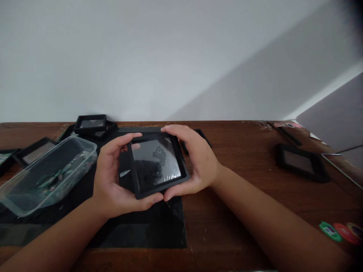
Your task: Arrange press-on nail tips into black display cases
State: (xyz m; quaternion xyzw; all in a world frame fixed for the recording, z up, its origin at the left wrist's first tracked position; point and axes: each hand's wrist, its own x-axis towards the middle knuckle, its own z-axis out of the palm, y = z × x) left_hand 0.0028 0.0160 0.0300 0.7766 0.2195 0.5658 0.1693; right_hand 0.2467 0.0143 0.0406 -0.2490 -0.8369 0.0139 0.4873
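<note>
Both hands hold a black square display frame [157, 166] with a clear film window, tilted toward me above a black mat [153, 230]. My left hand [112, 181] grips its left edge and bottom corner. My right hand [195, 158] wraps its right edge, fingers over the top. A small dark cluster shows under the film near the middle. A small pale piece lies by the frame's left side, next to my left thumb.
A clear plastic tub [48, 173] with greenish bits sits at left on the mat. Several more black frames [90, 124] lie at the back left, another one [302, 162] at right. Coloured round stickers [338, 231] sit near the right edge of the wooden table [244, 151].
</note>
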